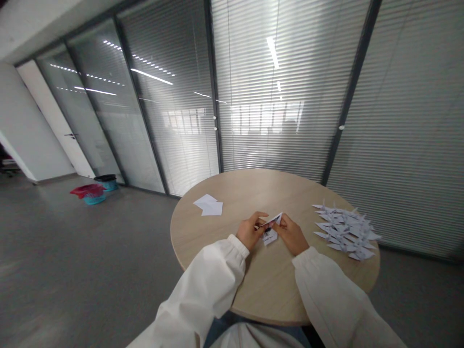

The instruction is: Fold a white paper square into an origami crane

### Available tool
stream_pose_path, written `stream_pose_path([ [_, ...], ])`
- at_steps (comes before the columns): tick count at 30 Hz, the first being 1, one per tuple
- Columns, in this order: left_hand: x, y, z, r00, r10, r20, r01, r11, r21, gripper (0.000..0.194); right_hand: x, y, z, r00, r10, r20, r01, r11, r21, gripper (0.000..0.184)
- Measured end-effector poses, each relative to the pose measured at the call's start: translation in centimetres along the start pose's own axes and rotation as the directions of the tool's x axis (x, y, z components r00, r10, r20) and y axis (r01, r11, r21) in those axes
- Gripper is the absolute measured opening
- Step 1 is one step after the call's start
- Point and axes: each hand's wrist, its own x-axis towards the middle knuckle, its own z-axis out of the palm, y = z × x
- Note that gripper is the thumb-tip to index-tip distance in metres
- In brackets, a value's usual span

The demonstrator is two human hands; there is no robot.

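Observation:
Between my two hands is a partly folded sheet of paper (269, 238) with dark print on it, held just above the round table. My left hand (251, 231) pinches its left side, fingers bent. On its upper right, my right hand (292, 234) grips the paper between thumb and fingers. One corner of the sheet points up to the right, and a printed flap hangs toward me. The exact folds under my fingers are hidden.
Many folded white paper cranes (346, 229) lie heaped at the table's right. A few flat white paper pieces (212, 208) rest at the left. The round wooden table (261, 191) stands by a glass partition with blinds (282, 87). Lined bins (94, 199) are on the floor.

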Motion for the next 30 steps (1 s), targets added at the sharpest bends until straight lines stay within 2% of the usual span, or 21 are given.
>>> stream_pose_path([
  [7,-0.1,0.7,-0.3,1.0,-0.015,-0.021,0.017,0.997,0.072,0.023,0.0,0.1,0.1,0.999,-0.032,0.027,0.032,0.999,0.007,0.012],
  [12,-0.1,0.8,-0.3,0.999,-0.027,-0.019,0.029,0.994,0.109,0.024,-0.1,-0.4,-0.1,1.0,-0.004,0.016,0.004,0.999,-0.034,0.006],
  [16,0.0,0.4,-0.3,0.999,-0.034,-0.027,0.037,0.992,0.117,0.025,0.0,-0.1,-0.2,1.0,-0.023,0.002,0.024,0.999,-0.022,0.016],
  [20,0.3,-0.5,-0.3,0.998,-0.041,-0.05,0.042,0.999,0.008,0.026,0.2,0.7,-0.1,0.999,-0.037,-0.009,0.037,0.999,-0.021,0.022],
  [24,0.8,-1.4,-0.3,0.985,-0.145,-0.09,0.13,0.979,-0.156,0.028,0.3,0.9,-0.1,0.998,-0.056,-0.014,0.056,0.998,0.015,0.023],
  [30,1.1,-1.7,-0.4,0.964,-0.262,-0.038,0.222,0.879,-0.422,0.033,0.4,0.5,-0.3,0.997,-0.04,0.065,0.022,0.966,0.259,0.025],
])
